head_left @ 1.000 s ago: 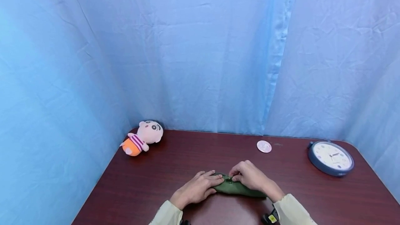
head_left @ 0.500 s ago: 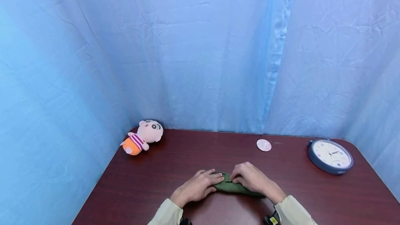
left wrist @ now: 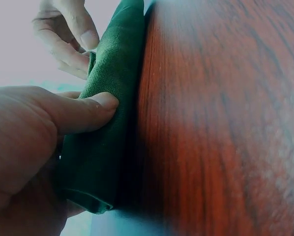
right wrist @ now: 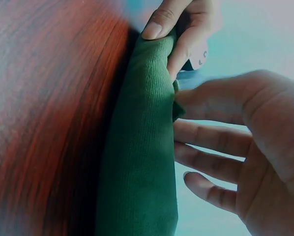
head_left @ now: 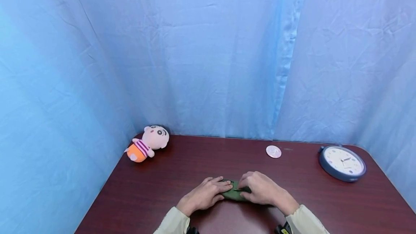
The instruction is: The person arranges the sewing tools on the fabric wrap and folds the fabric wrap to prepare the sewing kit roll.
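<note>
A long, soft green fabric case [head_left: 237, 195] lies crosswise near the table's front, rounded like a tube. My left hand [head_left: 207, 193] holds its left part, fingers over the top and thumb [left wrist: 103, 104] pressed on the near side. In the left wrist view, the folded end of the case shows below that thumb. My right hand [head_left: 259, 187] bends over the middle of the case, thumb on the near side and fingertips on top. A small dark green tab [right wrist: 178, 109] stands up at its fingertips in the right wrist view. The right end of the case is hidden behind this hand in the head view.
A plush doll [head_left: 147, 143] in orange shorts and a striped top lies at the back left corner. A round pinkish disc [head_left: 273, 151] is at the back, right of centre. Far right lies a blue-rimmed clock [head_left: 342, 162]. Blue curtains [head_left: 208, 57] hang behind the table.
My right hand has lowered onto the case, its thumb spreading away from the fingers and its knuckles dropping slightly. The left hand stays in place on the case.
</note>
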{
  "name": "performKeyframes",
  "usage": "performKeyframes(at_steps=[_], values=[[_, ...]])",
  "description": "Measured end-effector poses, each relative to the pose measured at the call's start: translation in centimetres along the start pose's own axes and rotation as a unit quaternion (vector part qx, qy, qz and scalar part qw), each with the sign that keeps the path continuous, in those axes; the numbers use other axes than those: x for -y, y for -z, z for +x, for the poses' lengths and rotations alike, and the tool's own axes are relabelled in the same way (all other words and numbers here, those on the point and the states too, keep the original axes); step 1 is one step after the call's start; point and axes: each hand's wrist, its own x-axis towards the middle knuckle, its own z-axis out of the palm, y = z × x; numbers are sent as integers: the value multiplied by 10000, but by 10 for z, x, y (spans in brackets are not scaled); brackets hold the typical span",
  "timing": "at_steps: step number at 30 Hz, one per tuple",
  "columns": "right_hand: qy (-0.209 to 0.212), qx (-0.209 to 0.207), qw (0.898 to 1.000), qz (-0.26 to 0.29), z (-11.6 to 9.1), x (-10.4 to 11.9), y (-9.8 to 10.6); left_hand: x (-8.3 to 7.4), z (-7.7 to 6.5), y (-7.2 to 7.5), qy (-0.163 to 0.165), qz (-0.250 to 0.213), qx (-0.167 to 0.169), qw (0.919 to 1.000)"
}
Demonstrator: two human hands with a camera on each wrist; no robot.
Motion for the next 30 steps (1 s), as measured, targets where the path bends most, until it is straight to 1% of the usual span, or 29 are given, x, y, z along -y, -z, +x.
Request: performKeyframes(at_steps=[5,11,13,15,19,22,30], values=[[-36,-33,9970,-773,2,11,0,0,1,0,17,-37,14,10000],[65,-172,9850,-1715,3,24,-8,-1,1,1,48,-15,20,10000],[109,-229,9790,-2024,2,27,-10,-2,0,1,54,4,28,10000],[192,-382,9714,-2334,1,29,-14,-2,0,1,60,20,31,10000],[381,-956,9526,-2863,1,31,-23,-2,0,1,69,33,-6,10000],[432,-1324,9409,-3088,0,32,-31,-2,0,1,67,32,-26,10000],[373,-1745,9214,-3452,-1,38,-43,-2,0,0,42,62,-69,9999]])
